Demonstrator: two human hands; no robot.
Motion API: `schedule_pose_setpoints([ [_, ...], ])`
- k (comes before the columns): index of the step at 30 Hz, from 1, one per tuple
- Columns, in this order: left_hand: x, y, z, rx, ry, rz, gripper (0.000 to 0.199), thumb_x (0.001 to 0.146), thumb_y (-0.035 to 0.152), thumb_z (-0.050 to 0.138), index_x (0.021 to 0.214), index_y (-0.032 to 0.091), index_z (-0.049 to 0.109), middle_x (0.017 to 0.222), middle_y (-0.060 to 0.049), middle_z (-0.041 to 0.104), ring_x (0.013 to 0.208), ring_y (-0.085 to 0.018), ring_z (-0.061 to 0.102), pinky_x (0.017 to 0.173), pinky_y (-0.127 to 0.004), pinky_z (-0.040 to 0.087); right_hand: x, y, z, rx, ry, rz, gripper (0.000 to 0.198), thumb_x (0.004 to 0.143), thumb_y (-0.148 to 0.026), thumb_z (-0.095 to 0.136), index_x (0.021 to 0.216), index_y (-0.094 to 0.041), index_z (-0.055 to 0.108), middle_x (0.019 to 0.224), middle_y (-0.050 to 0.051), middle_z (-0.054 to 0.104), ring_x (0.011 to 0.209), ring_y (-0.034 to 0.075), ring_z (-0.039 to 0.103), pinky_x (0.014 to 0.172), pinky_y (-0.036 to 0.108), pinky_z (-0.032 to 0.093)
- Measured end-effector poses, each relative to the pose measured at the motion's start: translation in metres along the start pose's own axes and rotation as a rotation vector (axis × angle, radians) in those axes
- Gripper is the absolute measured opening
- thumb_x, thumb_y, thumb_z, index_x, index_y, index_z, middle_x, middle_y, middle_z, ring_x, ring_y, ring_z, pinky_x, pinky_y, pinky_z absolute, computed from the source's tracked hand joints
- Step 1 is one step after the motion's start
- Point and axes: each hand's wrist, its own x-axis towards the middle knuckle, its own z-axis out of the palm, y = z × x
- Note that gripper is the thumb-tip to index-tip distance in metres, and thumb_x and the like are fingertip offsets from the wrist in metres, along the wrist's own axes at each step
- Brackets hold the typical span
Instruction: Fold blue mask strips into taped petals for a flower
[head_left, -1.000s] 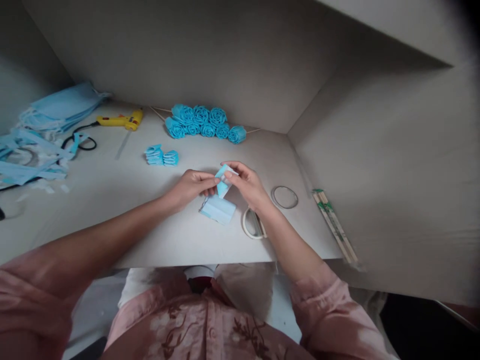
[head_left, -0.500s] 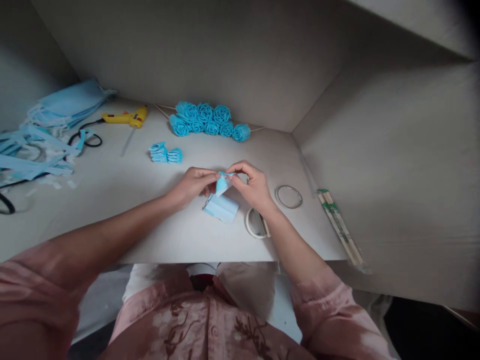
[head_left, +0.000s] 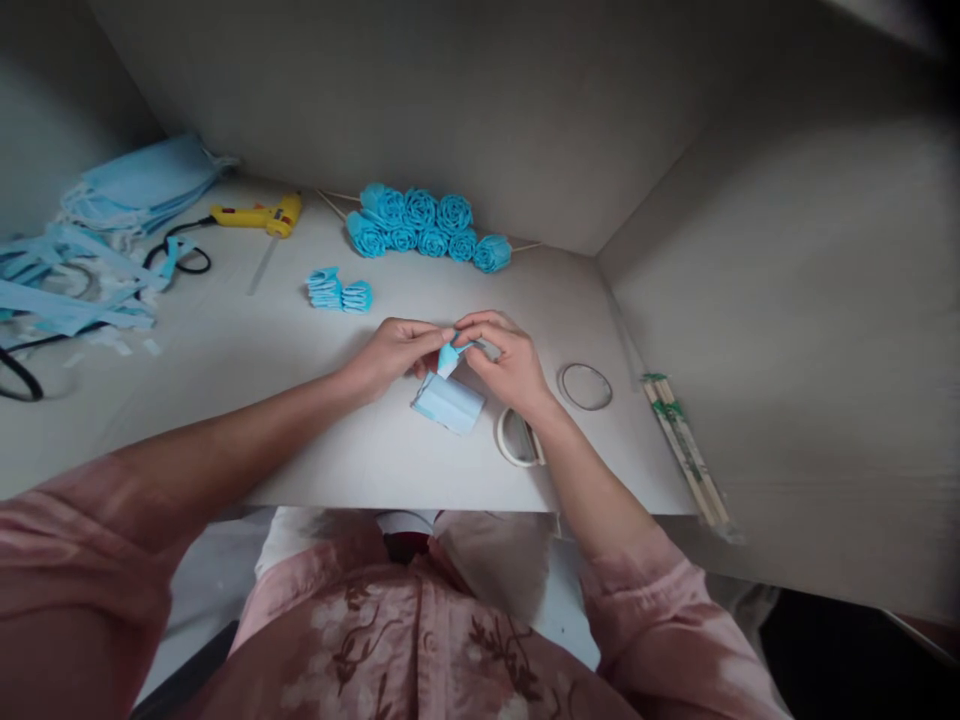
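A small piece of light blue mask fabric (head_left: 448, 359) is pinched between both hands, above the middle of the table. My left hand (head_left: 396, 355) is closed on its left side, thumb on top. From the right, my right hand (head_left: 506, 362) grips the same piece with thumb and bent fingers; part of the fabric is hidden behind them. Just below lies a flat stack of cut blue fabric (head_left: 448, 402). By my right wrist rest white-handled scissors (head_left: 517, 440), partly covered by the wrist. Two pleated blue bundles (head_left: 339, 291) sit beyond my left hand.
Several blue fabric roses (head_left: 431, 225) on sticks lie along the back wall. At the left are a yellow glue gun (head_left: 259, 216), face masks (head_left: 146, 185) and cut strips (head_left: 75, 290). A wire coil (head_left: 586, 387) and packaged wooden sticks (head_left: 686, 450) lie at the right.
The fabric piece has been folded narrower, and my fingers have drawn closer together over it. The whole view has shifted slightly.
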Motion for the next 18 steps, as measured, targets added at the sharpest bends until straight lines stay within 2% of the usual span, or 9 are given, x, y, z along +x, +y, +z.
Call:
schedule_pose_setpoints([
  [3, 0.0004, 0.0008, 0.0006, -0.003, 0.05, 0.019, 0.035, 0.07, 0.049, 0.071, 0.067, 0.014, 0.065, 0.051, 0.003, 0.053, 0.047, -0.008, 0.045, 0.046, -0.022, 0.032, 0.0007, -0.0035, -0.0015, 0.072, -0.04, 0.044, 0.018, 0.079, -0.012, 0.056, 0.086, -0.022, 0.068, 0.107, 0.005, 0.069, 0.104, 0.02, 0.063, 0.097, 0.037, 0.046],
  [7, 0.0, 0.0045, 0.0019, -0.026, 0.111, 0.03, 0.029, 0.07, 0.043, 0.07, 0.07, 0.015, 0.066, 0.051, 0.003, 0.053, 0.047, -0.008, 0.045, 0.045, -0.021, 0.033, 0.0013, -0.0072, -0.0049, 0.304, -0.06, 0.23, 0.024, 0.089, -0.035, 0.056, 0.108, -0.023, 0.064, 0.109, 0.005, 0.068, 0.102, 0.018, 0.063, 0.09, 0.033, 0.048],
  [9, -0.0003, 0.0055, 0.0022, -0.02, 0.118, 0.043, 0.028, 0.071, 0.042, 0.069, 0.068, 0.014, 0.066, 0.05, 0.003, 0.053, 0.047, -0.008, 0.044, 0.044, -0.021, 0.033, 0.0013, -0.007, -0.0049, 0.348, -0.028, 0.336, 0.029, 0.091, -0.046, 0.055, 0.102, -0.022, 0.065, 0.096, 0.003, 0.068, 0.091, 0.016, 0.063, 0.084, 0.03, 0.049],
  [12, -0.0001, 0.0052, 0.0023, -0.01, 0.125, 0.069, 0.026, 0.071, 0.04, 0.068, 0.068, 0.014, 0.067, 0.049, 0.003, 0.052, 0.046, -0.008, 0.044, 0.044, -0.021, 0.033, 0.0014, -0.006, -0.0026, 0.361, -0.051, 0.463, 0.04, 0.084, -0.059, 0.059, 0.08, -0.019, 0.065, 0.072, 0.0, 0.063, 0.07, 0.013, 0.058, 0.07, 0.027, 0.047],
  [14, 0.0001, 0.0043, 0.0024, -0.007, 0.131, 0.074, 0.026, 0.071, 0.04, 0.068, 0.069, 0.014, 0.067, 0.049, 0.003, 0.052, 0.046, -0.008, 0.044, 0.043, -0.021, 0.033, 0.0016, -0.0059, -0.0002, 0.403, -0.094, 0.52, 0.043, 0.079, -0.062, 0.064, 0.075, -0.019, 0.063, 0.066, -0.001, 0.06, 0.063, 0.012, 0.054, 0.064, 0.026, 0.045],
  [18, 0.0005, 0.0031, 0.0027, 0.002, 0.133, 0.071, 0.026, 0.072, 0.04, 0.068, 0.07, 0.014, 0.068, 0.049, 0.003, 0.051, 0.046, -0.008, 0.044, 0.042, -0.02, 0.032, 0.0014, -0.005, 0.0037, 0.499, -0.127, 0.574, 0.042, 0.071, -0.06, 0.072, 0.077, -0.019, 0.063, 0.063, -0.002, 0.059, 0.059, 0.01, 0.053, 0.06, 0.024, 0.043],
])
